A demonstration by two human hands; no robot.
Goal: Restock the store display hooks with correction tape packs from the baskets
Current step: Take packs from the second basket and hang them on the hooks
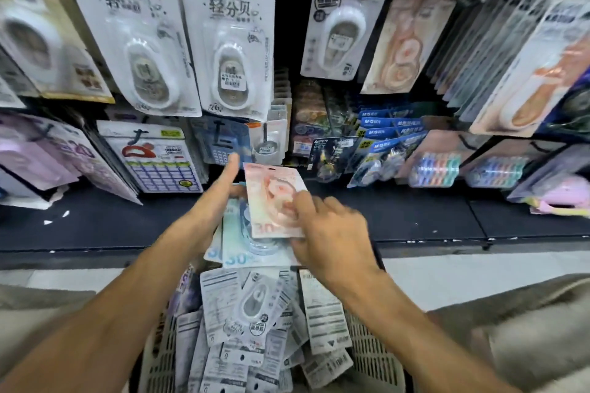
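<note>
Two bare forearms are extended forward from the bottom corners, meeting above a white basket (367, 357). The left hand (212, 201) is turned palm inward, thumb raised straight up; its fingers are curled beneath a small fanned stack of blue packs (242, 249), which is supported from below. The right hand (332, 230) is seen from the back, wrist angled inward. A pink correction tape pack (271, 198) is pinched near its lower right corner between the forefinger on its face and the thumb under its lower edge; the remaining fingers are loosely bent. The pink pack lies on top of the blue stack, tilted slightly, its upper edge toward the display.

The basket below is heaped with white-backed correction tape packs (255, 313), mostly face down. Behind the hands, a dark shelf (415, 217) is seen, and above it rows of hooks loaded with hanging packs (233, 41). Edges are blurred throughout.
</note>
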